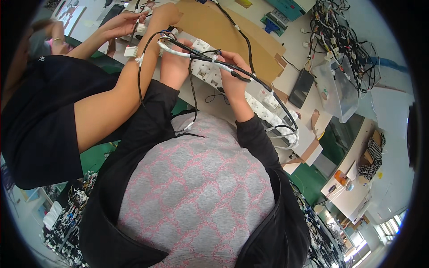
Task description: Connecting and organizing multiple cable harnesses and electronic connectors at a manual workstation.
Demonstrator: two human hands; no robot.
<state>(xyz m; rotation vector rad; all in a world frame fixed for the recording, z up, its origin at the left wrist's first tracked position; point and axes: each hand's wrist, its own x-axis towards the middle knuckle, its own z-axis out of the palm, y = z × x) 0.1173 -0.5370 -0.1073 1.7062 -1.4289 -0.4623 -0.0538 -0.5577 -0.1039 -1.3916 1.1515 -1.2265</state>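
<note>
A black wire harness (201, 57) with white taped sections runs across the work board, its branches looping to the right and hanging toward my lap. My left hand (175, 60) is closed on the harness near its left end, its fingertips partly hidden by the wires. My right hand (234, 78) pinches the same harness farther right, thumb and fingers bent around a strand. Beneath both hands lies a row of white connector holders (206, 71). A white connector (131, 52) dangles on a thin branch at the left, over a co-worker's forearm.
At the left a co-worker's arm (125, 96) reaches in beside my left forearm; that person's hand (123, 24) handles wires. Brown cardboard (259, 56) covers the table behind. A black phone (301, 88) and a clear plastic bin (342, 96), with tangled harnesses (344, 40), are at right.
</note>
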